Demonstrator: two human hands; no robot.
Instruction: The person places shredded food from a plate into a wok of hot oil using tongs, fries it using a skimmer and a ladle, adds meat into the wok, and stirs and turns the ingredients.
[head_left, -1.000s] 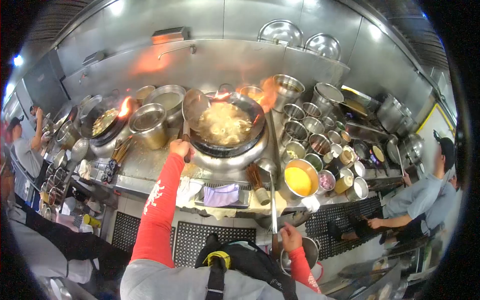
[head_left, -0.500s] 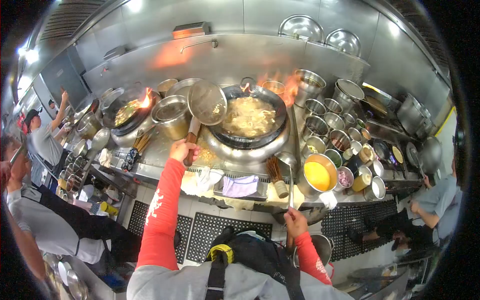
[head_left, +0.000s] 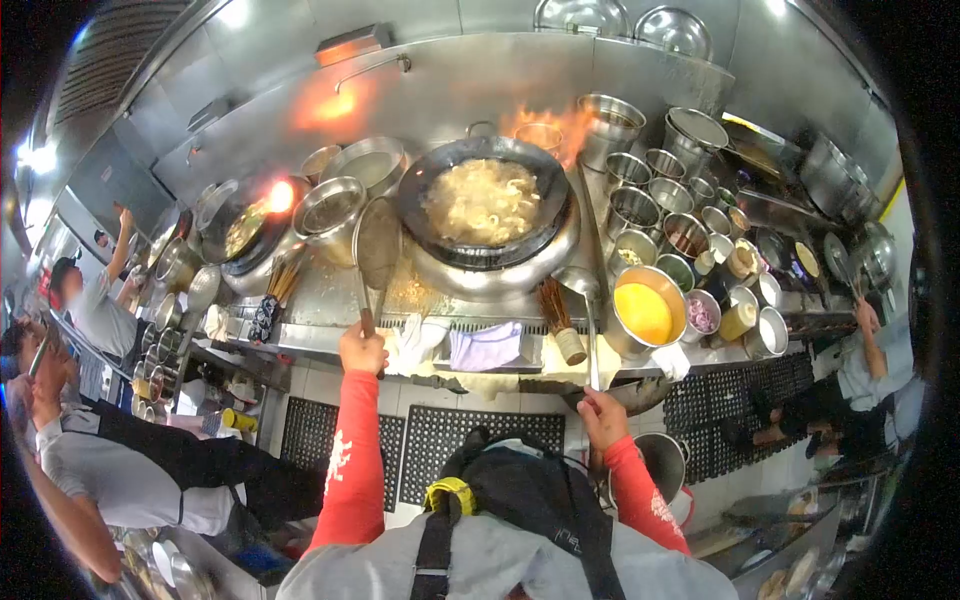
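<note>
My left hand [head_left: 362,350] is closed round the handle of a round wire strainer [head_left: 378,245], which is tilted on its side just left of the wok. A large black wok [head_left: 415,228] sits on the burner ring, with pale pieces of food [head_left: 485,205] bubbling in cloudy liquid. My right hand [head_left: 604,418] grips the end of a long metal ladle [head_left: 592,345]. The ladle's bowl lies near the front right of the wok, over the steel counter, apart from the food.
Flames [head_left: 570,128] rise behind the wok. Right of it stand a pot of yellow liquid [head_left: 672,285] and several ingredient containers. A bamboo brush [head_left: 558,320] and folded cloth [head_left: 486,346] lie along the front edge. Another wok [head_left: 240,235] burns at left; co-workers stand on both sides.
My left hand has drawn the strainer back toward me and turned it more edge-on, lower beside the wok. My right hand still holds the ladle. The camera view has shifted.
</note>
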